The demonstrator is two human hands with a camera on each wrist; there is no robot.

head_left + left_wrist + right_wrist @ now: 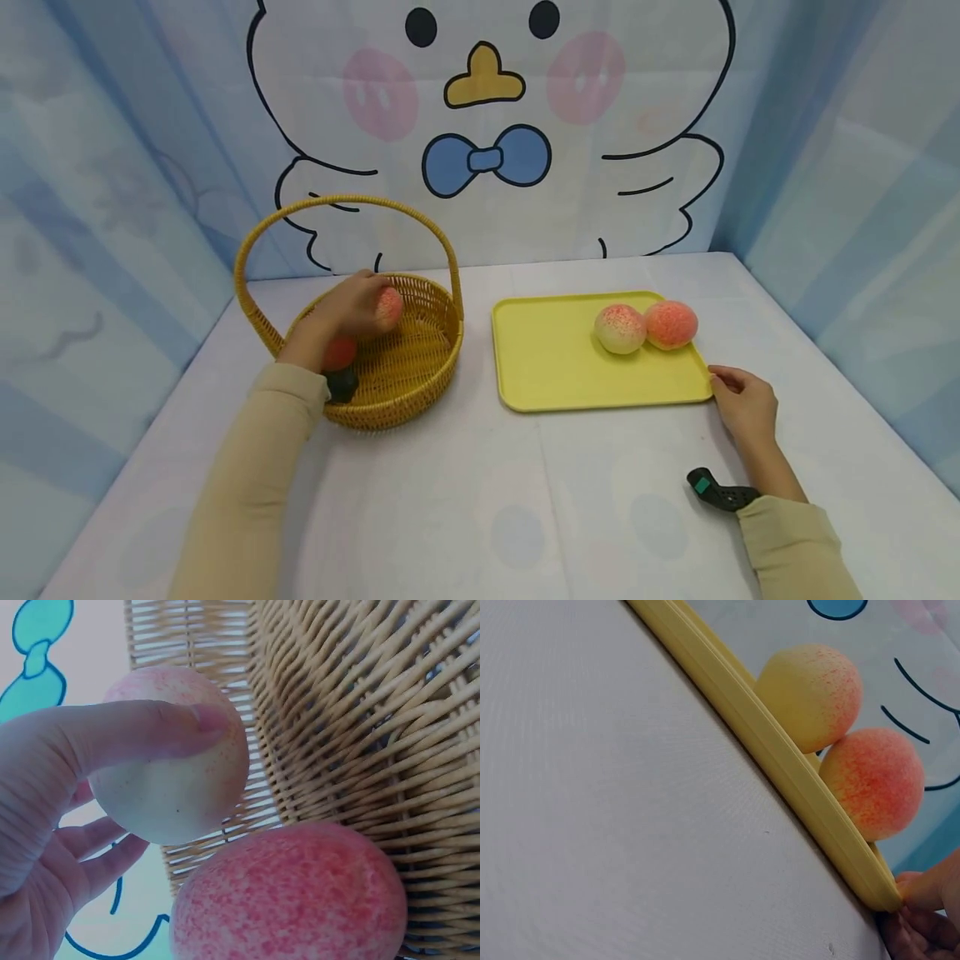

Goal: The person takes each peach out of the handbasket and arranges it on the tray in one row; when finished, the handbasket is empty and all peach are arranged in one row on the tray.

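Over the far left of the basket (420,358), holding a pink-speckled cream peach (389,309) in the left hand (352,307) — gripped firmly, with the thumb laid across it and the fingers curled behind. Cannot tell whether touching the wicker. Nearer, inside the basket's left side, showing a red peach (340,354) below the left hand, partly hidden by the forearm. Overhead, spanned by one tall woven handle (348,200).

To the right, pinching the near right corner of a yellow tray (555,358) with the right hand (752,408), thumb and fingers nearly closed on the rim. Along the tray's right end, bearing a paler peach (619,330) and, just right of it, a redder peach (671,325) — close to the right hand on its far side, well apart from the left.

Underneath, spread with a white table covering (450,500) printed with pale round dots and lightly creased near the middle. At the far edge, backed by a hanging cloth (525,225) printed with a white bird figure, yellow-beaked, pink-cheeked and blue-bow-tied. To left and right, enclosed by pale blue curtains (840,208). At the right wrist, wearing a black device (723,495) with a green label-like patch, too small to read, beside a beige sleeve (795,537).
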